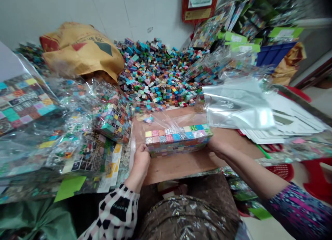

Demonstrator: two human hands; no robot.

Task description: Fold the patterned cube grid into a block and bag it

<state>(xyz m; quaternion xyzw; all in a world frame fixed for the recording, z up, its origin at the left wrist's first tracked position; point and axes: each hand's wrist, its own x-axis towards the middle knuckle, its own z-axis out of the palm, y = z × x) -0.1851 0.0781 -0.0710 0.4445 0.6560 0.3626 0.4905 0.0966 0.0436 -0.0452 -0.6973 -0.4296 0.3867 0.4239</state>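
A long block of small patterned cubes [178, 140] in clear plastic is held level above the brown board [171, 169]. My left hand [142, 156] grips its left end, fingers closed round the lower corner. At the opposite end is my right hand [215, 146], its fingers mostly hidden behind and under the block. Loose clear film [166, 117] stretches from the block towards the back of the board. Another wrapped block of cubes [116, 119] stands just left of the board.
A heap of loose cubes [158, 74] lies against the wall beside a yellow sack [83, 51]. On the right are clear plastic bags [236, 105], white sheets [290, 124] and red-handled scissors [273, 147]. Bagged cubes [26, 105] crowd the left; a blue bin [275, 53] sits behind.
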